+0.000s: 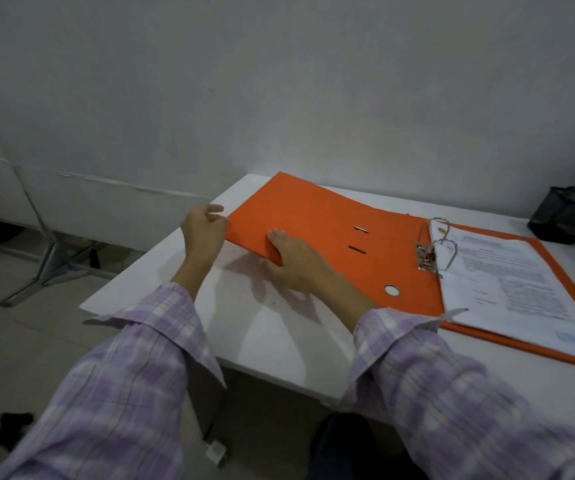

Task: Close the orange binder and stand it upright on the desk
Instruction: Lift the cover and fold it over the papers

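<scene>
The orange binder (317, 220) lies open on the white desk (279, 334). Its left cover is raised slightly off the desk, casting a shadow beneath. Printed white pages (507, 282) rest on its right half beside the metal ring mechanism (433, 249). My left hand (203, 233) pinches the cover's left corner. My right hand (296, 258) grips the cover's near edge, fingers on top and thumb below.
A black mesh pen holder (566, 216) stands at the desk's far right. Off the desk's left edge, a metal stand leg (54, 265) rests on the floor. A grey wall rises right behind the desk.
</scene>
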